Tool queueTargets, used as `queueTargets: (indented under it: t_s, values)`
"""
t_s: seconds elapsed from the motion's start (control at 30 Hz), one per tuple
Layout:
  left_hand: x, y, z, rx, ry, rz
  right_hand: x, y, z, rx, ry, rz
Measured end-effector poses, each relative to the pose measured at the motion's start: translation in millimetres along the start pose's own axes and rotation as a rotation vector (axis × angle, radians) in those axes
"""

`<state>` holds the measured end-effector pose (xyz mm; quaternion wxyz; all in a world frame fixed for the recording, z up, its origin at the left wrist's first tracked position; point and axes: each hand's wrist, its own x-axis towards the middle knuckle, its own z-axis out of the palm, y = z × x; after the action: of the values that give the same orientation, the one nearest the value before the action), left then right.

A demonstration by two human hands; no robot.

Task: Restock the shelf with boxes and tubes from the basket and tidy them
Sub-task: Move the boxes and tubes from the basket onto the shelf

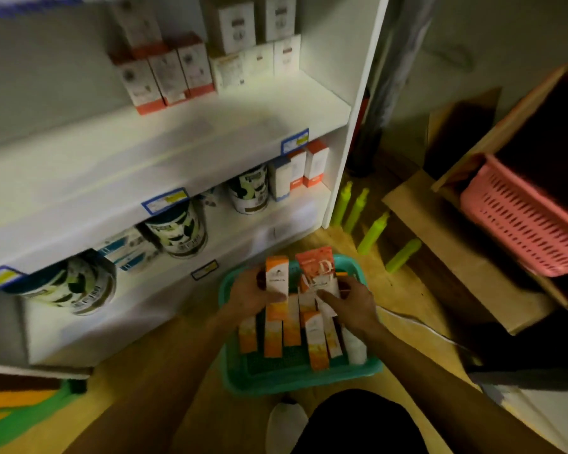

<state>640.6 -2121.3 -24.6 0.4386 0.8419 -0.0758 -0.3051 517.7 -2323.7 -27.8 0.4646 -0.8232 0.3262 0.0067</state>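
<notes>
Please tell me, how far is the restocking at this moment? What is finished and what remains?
Done: some boxes stand in rows on the shelf. In hand: the left hand grips a long orange box, and the right hand holds a red-orange box, both over the green basket. Left: several orange boxes and a white tube remain in the basket.

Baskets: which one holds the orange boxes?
The green basket on the floor under both hands; the pink basket sits in a cardboard box on the right.

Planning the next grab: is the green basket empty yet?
Not empty. Several orange boxes lie in the basket; each hand holds one.
</notes>
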Motion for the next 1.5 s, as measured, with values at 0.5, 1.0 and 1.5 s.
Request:
queueTargets:
  t_s: [0.5,1.0,1.5]
  values:
    - [-125.5,168.1,-158.7,0.019,0.293,0.444,-67.5,-231.4,-72.2,0.349,0.078,-0.383]
    - [-228.9,294.6,-314.8,0.071,0.720,0.579,-118.8,-427.4,-113.1,0.395,0.090,-0.638]
    - [-168.5,316.7,-361.3,0.010,0.813,0.509,-48.9,-520.7,-75.0,0.302,0.174,-0.623]
